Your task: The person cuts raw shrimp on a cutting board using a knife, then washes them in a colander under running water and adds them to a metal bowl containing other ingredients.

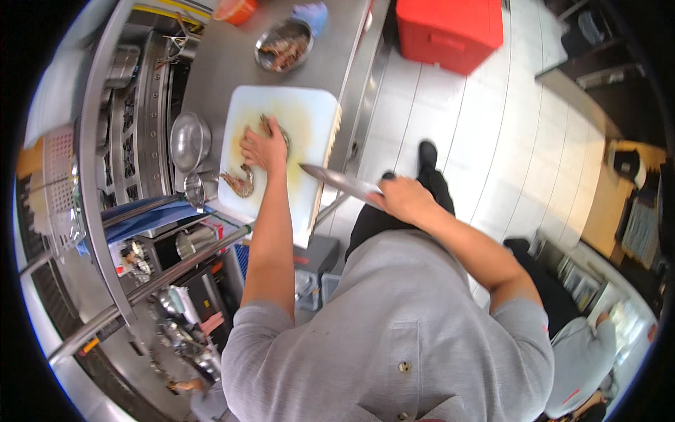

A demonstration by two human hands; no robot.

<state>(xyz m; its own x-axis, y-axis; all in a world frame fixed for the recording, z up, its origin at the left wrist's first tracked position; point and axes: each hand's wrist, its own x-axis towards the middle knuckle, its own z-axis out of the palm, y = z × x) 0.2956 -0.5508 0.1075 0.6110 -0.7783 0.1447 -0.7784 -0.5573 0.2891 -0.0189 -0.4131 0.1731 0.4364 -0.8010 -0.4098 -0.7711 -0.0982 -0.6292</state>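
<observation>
A large white cutting board (pixel 308 113) with yellowish stains lies on the steel counter. My left hand (pixel 263 146) rests over a shell-on prawn (pixel 285 138) on the board, its fingers spread and partly covering it. Whether the fingers grip the prawn is hard to tell. Another prawn (pixel 240 183) lies curled on the board nearer to me, below the left hand. My right hand (pixel 403 198) is closed around the handle of a chef's knife (pixel 343 181). The blade points left, its tip over the board's right side. The handle is mostly hidden by the hand.
Beyond the board, a steel bowl (pixel 285 45) holds several prawns, beside a blue cloth (pixel 311 18) and an orange container (pixel 235 10). Left of the board are a steel colander (pixel 190 141) and a small strainer (pixel 194 190). A red box (pixel 450 34) stands on the floor; a co-worker (pixel 582 353) is at lower right.
</observation>
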